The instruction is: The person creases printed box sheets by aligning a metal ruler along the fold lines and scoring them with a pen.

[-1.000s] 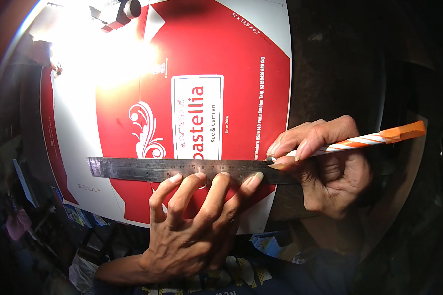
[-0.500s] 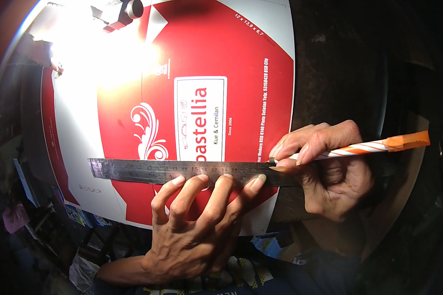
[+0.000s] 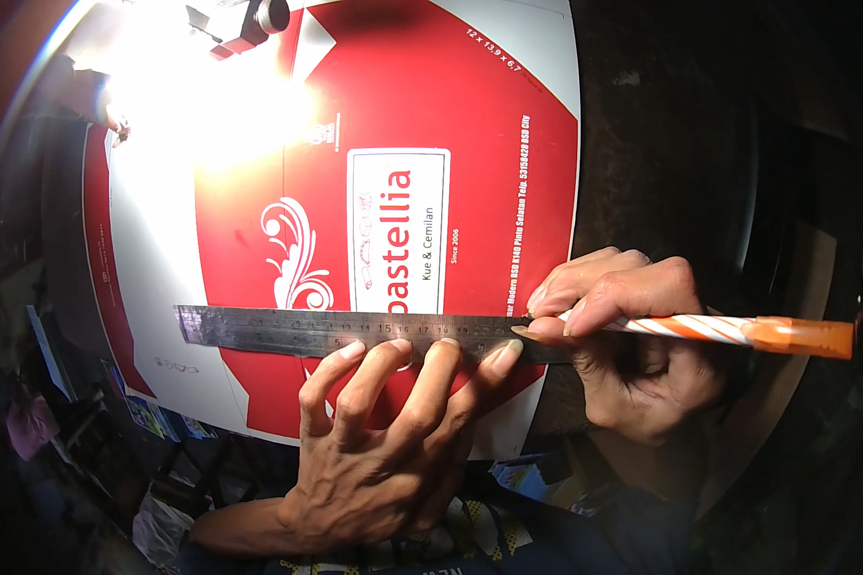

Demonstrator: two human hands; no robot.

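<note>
Flat grey-steel ruler (image 3: 249,326), pressed mid-frame by spread left hand (image 3: 384,465), could be skewed by orange-striped pen (image 3: 710,329) pinched in right hand (image 3: 633,383).

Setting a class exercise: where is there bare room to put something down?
Free: the dark surface right of the red and white printed sheet, beyond the right fingers; also the sheet's upper right. Crowded: the flat grey metal ruler, where left fingers rest and right ones grip an orange-striped white pen.
</note>
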